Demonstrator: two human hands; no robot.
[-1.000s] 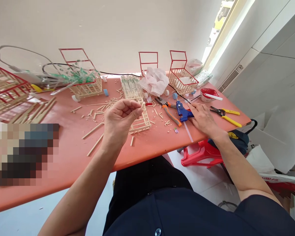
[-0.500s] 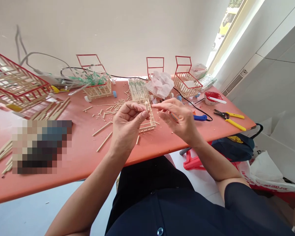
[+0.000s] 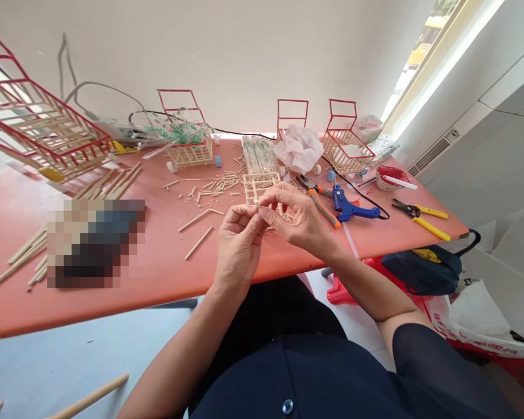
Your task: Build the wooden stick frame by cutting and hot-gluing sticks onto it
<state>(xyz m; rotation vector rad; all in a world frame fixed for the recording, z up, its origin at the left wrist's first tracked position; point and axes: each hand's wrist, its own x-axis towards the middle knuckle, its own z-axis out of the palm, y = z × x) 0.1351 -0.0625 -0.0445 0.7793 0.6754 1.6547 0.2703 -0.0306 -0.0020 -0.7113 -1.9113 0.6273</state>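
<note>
My left hand [image 3: 241, 241] pinches a short wooden stick [image 3: 257, 202] between thumb and fingertips, and only the stick's tip shows. Closed against the same spot, my right hand [image 3: 294, 218] has its thumb and forefinger on the stick, touching the left fingertips. Just behind the hands a small frame of glued wooden sticks [image 3: 248, 187] lies on the table, partly covered by my right hand. Loose cut sticks [image 3: 198, 243] and a heap of short stick pieces [image 3: 220, 185] lie left of the hands.
On the orange table [image 3: 166, 279] stand model carts, among them a large red-rimmed cart [image 3: 61, 131] and a small cart [image 3: 351, 152]. To the right lie orange-handled pliers [image 3: 323, 206], a blue glue gun [image 3: 353, 206], yellow-handled wire strippers [image 3: 423, 215] and a red paint cup [image 3: 390, 177].
My right hand has come in from the right and closed at the stick in my left fingertips. Both hands are lower in view, and the glue gun and pliers show more fully.
</note>
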